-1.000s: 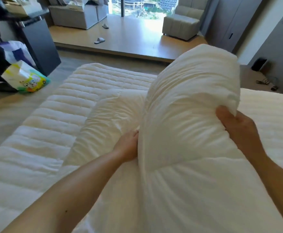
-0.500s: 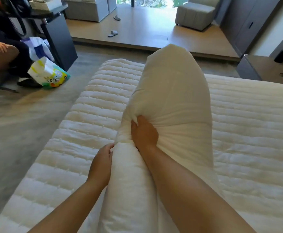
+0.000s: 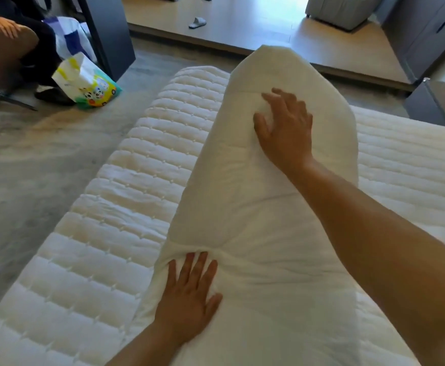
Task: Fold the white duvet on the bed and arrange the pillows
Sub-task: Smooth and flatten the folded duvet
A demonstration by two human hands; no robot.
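Head view: our left hand and right hand press flat, fingers released, on the folded duvet along the bed edge.

A quilted white bed carries the folded duvet.

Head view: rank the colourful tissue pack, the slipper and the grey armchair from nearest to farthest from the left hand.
From the left hand:
1. Colourful tissue pack, on the floor, left of the bed.
2. Slipper, on the raised wooden floor, straight ahead.
3. Grey armchair, at the back, on the right.
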